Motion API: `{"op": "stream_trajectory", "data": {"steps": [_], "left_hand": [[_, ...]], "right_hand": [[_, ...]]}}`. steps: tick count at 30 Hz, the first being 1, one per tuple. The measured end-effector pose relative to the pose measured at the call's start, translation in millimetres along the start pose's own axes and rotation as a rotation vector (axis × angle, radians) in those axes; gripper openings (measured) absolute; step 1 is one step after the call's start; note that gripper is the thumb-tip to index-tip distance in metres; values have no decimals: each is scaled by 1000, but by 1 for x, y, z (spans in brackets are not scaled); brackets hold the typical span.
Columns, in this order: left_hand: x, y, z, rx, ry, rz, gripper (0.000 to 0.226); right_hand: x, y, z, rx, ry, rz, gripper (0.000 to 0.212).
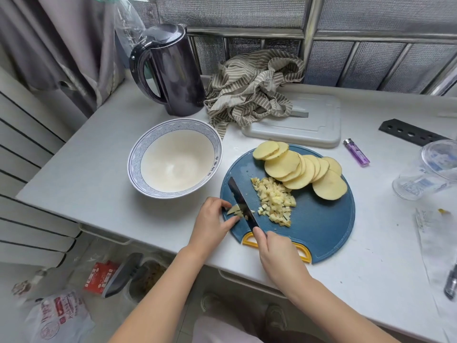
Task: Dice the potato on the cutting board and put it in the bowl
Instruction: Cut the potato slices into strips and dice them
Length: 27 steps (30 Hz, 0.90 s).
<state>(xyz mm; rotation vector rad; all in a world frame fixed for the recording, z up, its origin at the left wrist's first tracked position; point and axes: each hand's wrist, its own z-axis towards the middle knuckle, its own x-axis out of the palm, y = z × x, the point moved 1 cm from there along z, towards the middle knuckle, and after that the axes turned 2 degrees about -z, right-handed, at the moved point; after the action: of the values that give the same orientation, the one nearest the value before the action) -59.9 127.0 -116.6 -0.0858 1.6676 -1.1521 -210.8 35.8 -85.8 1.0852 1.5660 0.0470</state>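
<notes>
Pinning potato strips [235,209] at left edge of cutting board [321,226] with curled left hand [212,219], gripping knife [241,201] in right hand [277,253], blade across them, diced pile [275,203] mid-board, slices [301,169] fanned behind, bowl [158,134] just left on worktop [99,169].

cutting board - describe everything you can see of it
The cutting board is round, dark blue, plastic-looking, with a rim groove and a yellow handle at its near edge. It lies flat on the white table, right of the bowl. It carries potato slices, diced potato, the knife and the left hand holding a potato piece.
</notes>
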Motion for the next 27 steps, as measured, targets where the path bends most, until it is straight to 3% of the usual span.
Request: {"op": "stream_trajectory", "data": {"steps": [10, 17, 27], "left_hand": [[0, 3, 7, -51, -14, -46, 19], [-3, -2, 11, -85, 6, -84, 17], [-5, -4, 12, -126, 34, -91, 17]], "right_hand": [[-2, 4, 2, 12, 80, 12, 49], [0, 5, 9, 0, 38, -76, 45], [0, 18, 9, 117, 36, -118, 48]]}}
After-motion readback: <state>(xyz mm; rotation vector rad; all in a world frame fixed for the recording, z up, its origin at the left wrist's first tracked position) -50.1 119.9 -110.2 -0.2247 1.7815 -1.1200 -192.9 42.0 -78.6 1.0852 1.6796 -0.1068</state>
